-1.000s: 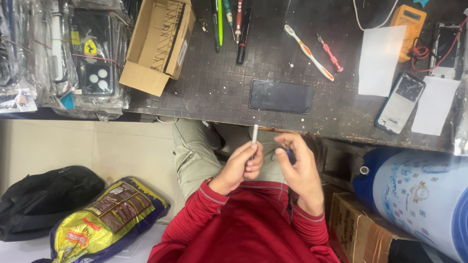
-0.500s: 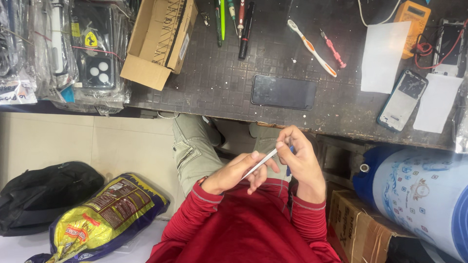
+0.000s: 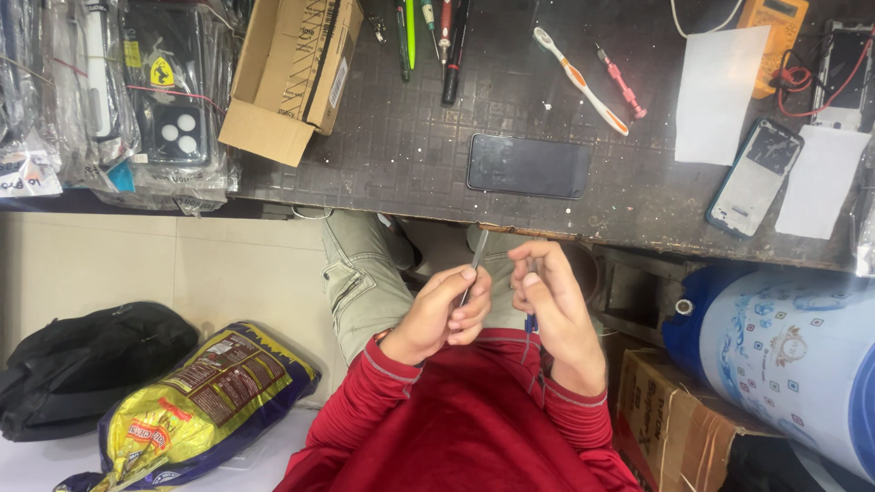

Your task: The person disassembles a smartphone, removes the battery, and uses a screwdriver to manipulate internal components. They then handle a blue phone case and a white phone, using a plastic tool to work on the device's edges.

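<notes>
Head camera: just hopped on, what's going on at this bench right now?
A person in a red top sits at a dark workbench. The left hand pinches a thin metal tool pointing up toward the bench edge, and the right hand is beside it, holding something small and blue that is mostly hidden. A dark phone lies flat on the bench, untouched, with a toothbrush and screwdrivers beyond.

Plenty of open bench right around the dark phone — a hand can slide in from the near edge there. To the left the open cardboard box walls things off, and the pens and screwdrivers crowd the far side. To the right, toothbrush, white paper sheet and a phone back cover clutter the route — only tight gaps between them.
</notes>
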The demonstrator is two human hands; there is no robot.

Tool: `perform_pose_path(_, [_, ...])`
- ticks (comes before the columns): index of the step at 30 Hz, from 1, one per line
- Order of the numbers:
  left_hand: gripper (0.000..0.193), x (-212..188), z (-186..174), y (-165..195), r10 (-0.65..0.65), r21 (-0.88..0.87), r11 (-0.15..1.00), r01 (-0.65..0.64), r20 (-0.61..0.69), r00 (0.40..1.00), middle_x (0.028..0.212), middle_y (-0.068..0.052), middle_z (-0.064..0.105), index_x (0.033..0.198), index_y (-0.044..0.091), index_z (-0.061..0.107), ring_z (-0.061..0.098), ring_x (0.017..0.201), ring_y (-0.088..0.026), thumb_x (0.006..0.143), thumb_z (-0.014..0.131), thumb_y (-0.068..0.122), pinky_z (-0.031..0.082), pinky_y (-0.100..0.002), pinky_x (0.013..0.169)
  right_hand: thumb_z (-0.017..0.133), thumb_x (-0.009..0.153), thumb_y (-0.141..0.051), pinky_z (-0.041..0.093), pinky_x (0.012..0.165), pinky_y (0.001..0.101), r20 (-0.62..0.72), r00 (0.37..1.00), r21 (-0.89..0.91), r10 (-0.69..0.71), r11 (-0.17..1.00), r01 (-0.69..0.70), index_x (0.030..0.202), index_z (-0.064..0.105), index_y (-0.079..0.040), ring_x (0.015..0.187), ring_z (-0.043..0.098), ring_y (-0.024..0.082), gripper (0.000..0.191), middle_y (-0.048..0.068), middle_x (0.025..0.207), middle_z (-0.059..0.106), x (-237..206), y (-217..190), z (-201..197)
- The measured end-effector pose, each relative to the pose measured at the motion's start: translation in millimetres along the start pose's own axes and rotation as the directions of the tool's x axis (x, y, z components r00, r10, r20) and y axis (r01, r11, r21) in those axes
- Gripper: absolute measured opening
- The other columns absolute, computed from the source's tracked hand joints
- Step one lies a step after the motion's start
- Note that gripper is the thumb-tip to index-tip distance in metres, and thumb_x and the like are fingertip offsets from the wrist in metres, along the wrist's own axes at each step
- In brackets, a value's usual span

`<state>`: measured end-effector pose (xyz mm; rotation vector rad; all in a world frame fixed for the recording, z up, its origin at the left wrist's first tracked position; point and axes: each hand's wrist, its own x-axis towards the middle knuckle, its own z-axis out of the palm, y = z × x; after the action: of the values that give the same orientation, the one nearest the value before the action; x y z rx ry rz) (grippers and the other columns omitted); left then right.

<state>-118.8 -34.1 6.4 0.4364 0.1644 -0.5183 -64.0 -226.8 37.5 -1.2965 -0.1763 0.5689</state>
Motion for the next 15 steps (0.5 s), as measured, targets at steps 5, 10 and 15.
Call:
perform_pose_path(5, [0.034,-1.0,3.8,1.1,-0.004,-0.111,0.994,0.008,0.039,0.999,0.062,0.005,0.034,0.087,0.011,0.043,0.031,0.05,-0.006,0.114,0.038,0.032,0.029,-0.022,0.041,0.042,0.102,-0.001,0.042,0.071,0.0257,-0.011,1.0,-0.096,-0.006,0.995,0.005,0.131,0.054,0.002,0.082,0.044,0.011,0.032,0.005,0.105,0.047,1.0,-5.5,9.9])
perform_pose_path(10, [0.032,-0.9,6.5,2.9,0.113,-0.024,0.993,-0.114,-0.045,0.993,0.067,0.005,0.031,0.087,0.011,0.042,0.028,0.054,-0.005,0.113,0.04,0.031,0.028,-0.022,0.044,0.04,0.101,-0.003,0.045,0.087,0.0272,0.057,0.993,-0.094,-0.103,0.99,0.108,0.127,0.063,0.005,0.096,0.048,0.014,0.036,0.006,0.111,0.046,4.1,-16.2,12.9])
perform_pose_path(15, [0.03,0.4,5.1,0.9,0.179,0.085,0.981,-0.173,-0.058,0.982,0.069,0.005,0.03,0.088,0.011,0.041,0.028,0.056,-0.005,0.112,0.041,0.03,0.027,-0.022,0.048,0.044,0.104,-0.005,0.041,0.083,0.025,-0.022,0.993,-0.355,-0.115,0.93,0.1,0.129,0.065,0.002,0.093,0.046,0.013,0.034,0.005,0.11,0.044,2.0,-24.6,19.7])
